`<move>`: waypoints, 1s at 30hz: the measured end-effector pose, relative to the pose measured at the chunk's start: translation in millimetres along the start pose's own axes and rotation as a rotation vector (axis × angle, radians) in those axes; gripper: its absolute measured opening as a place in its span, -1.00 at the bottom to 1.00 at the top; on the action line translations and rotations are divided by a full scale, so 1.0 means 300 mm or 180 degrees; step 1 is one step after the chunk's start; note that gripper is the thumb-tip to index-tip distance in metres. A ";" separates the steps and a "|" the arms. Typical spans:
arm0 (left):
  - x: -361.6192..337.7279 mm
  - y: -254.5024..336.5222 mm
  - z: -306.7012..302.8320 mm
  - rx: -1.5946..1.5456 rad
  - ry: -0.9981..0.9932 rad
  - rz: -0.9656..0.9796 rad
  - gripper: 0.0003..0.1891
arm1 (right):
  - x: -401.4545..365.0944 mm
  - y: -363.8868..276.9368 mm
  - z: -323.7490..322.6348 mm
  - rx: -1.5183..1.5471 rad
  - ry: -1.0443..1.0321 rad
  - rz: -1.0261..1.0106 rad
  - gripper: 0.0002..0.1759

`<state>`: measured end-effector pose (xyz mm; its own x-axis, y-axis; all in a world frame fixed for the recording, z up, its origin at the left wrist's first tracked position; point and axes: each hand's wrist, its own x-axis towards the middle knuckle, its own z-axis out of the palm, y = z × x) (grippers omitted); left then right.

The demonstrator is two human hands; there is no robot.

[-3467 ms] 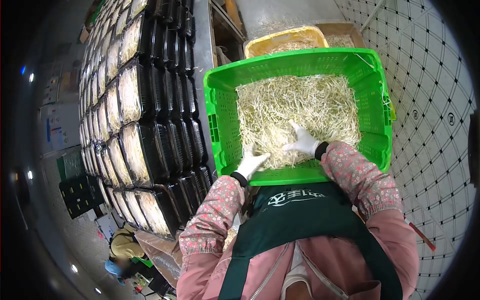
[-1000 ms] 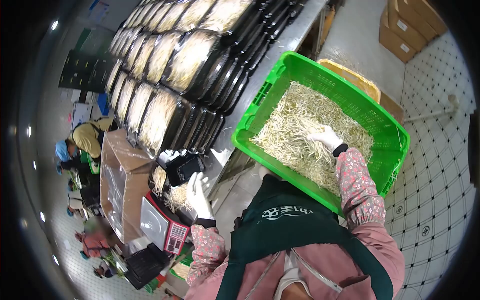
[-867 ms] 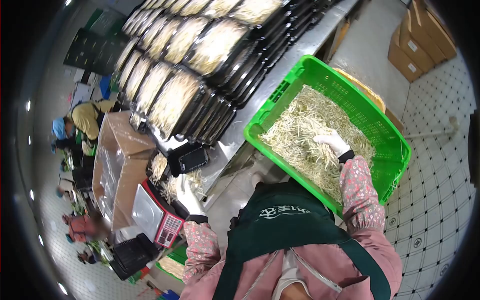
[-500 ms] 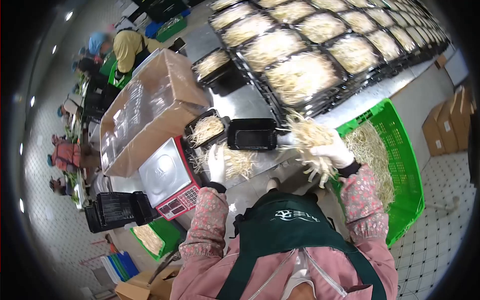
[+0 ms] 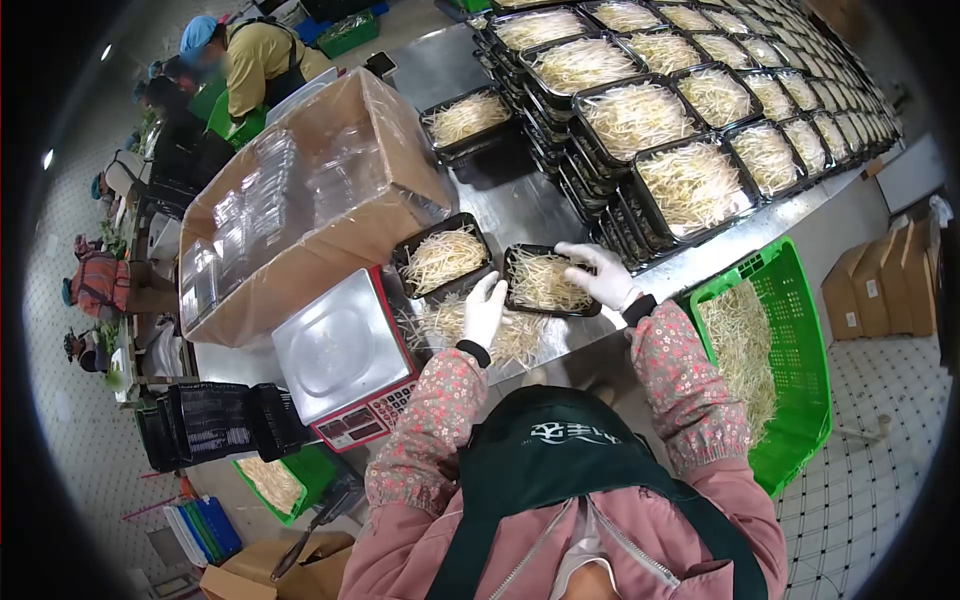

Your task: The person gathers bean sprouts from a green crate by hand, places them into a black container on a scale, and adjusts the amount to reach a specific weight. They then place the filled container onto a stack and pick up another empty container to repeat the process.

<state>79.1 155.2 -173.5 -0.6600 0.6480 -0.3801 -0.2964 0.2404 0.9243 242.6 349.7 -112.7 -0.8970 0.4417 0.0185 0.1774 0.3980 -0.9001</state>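
Both hands wear white gloves. My right hand (image 5: 603, 277) is at the right side of a black tray of bean sprouts (image 5: 545, 280), its fingers spread over the sprouts. My left hand (image 5: 484, 312) is by the left edge of that tray, thumb and fingers apart, above loose sprouts (image 5: 440, 325) on the metal table. Another filled tray (image 5: 445, 260) sits just to the left, slightly tilted. Whether the left fingertips touch the tray is hard to tell.
A scale (image 5: 345, 345) and a carton of clear lids (image 5: 290, 210) are on the left. Stacked filled trays (image 5: 690, 185) cover the back right. A green crate (image 5: 800, 350) of sprouts stands at right. Co-workers (image 5: 262, 62) are at back left.
The sprouts that my right hand held are now in the black tray, which was empty. My right hand has moved left onto it; my left hand has moved right, to its edge.
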 end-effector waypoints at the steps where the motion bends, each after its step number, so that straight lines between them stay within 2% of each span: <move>1: -0.005 0.000 0.005 -0.0052 0.0019 -0.0021 -0.48 | -0.003 0.010 0.009 0.0133 0.0403 0.0234 -0.45; 2: -0.010 -0.002 0.012 -0.0098 0.0032 -0.0032 -0.48 | -0.006 0.009 0.032 -0.0722 0.0872 -0.0342 -0.46; 3: -0.013 0.017 0.022 -0.0140 0.0042 -0.0036 -0.49 | -0.011 0.002 0.060 -0.1462 0.0837 -0.0370 -0.39; 5: -0.012 0.025 0.028 -0.0178 -0.0145 -0.0166 -0.53 | -0.032 0.008 0.198 -0.2382 0.0266 0.0251 -0.33; 7: 0.000 -0.021 0.035 -0.0224 -0.0196 -0.0074 -0.54 | -0.083 0.016 0.299 -0.2184 -0.0601 0.0447 -0.30; 11: -0.032 -0.016 0.025 -0.0427 -0.0267 0.0192 -0.53 | -0.094 0.044 0.225 -0.1395 -0.0897 0.0057 -0.39; 13: -0.065 0.013 0.020 -0.0504 -0.0156 0.0250 -0.52 | -0.100 -0.083 0.113 -0.0869 -0.0652 -0.0433 -0.52; 15: -0.117 0.080 -0.006 -0.0737 -0.0020 0.0378 -0.51 | -0.099 -0.148 0.055 0.0405 -0.0455 -0.0458 -0.58; 16: -0.145 0.122 -0.031 -0.0813 0.0056 0.0368 -0.50 | -0.114 -0.230 0.009 0.0754 -0.0403 0.0008 -0.61; 19: -0.177 0.163 -0.123 -0.0716 0.0421 0.0539 -0.51 | -0.124 -0.327 -0.004 0.2016 0.0167 0.0186 -0.68; 21: -0.155 0.130 -0.191 0.0235 0.0944 0.1386 -0.53 | -0.114 -0.339 0.026 0.2247 0.0438 0.0103 -0.67; 22: -0.130 0.117 -0.233 0.0614 0.1293 0.1556 -0.53 | -0.107 -0.331 0.037 0.2172 0.0454 0.0104 -0.68; 23: -0.118 0.148 -0.247 -0.0122 0.1459 0.1539 -0.53 | -0.103 -0.313 0.051 0.2101 0.0463 0.0115 -0.68; 25: -0.129 0.202 -0.287 -0.0897 0.1386 0.0986 -0.54 | -0.085 -0.290 0.073 0.1994 0.0437 0.0098 -0.68; 26: -0.092 0.183 -0.309 -0.1126 0.1384 0.1122 -0.53 | -0.078 -0.281 0.082 0.1954 0.0389 0.0087 -0.67; 30: -0.015 0.152 -0.360 -0.0900 0.1291 0.0531 -0.48 | -0.032 -0.234 0.129 0.1841 0.0185 0.0205 -0.65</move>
<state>-6.0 85.1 -133.3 -0.9119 0.3152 -0.2627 -0.3023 -0.0830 0.9496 223.2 286.4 -66.5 -0.8651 0.5004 -0.0348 -0.0338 -0.1274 -0.9913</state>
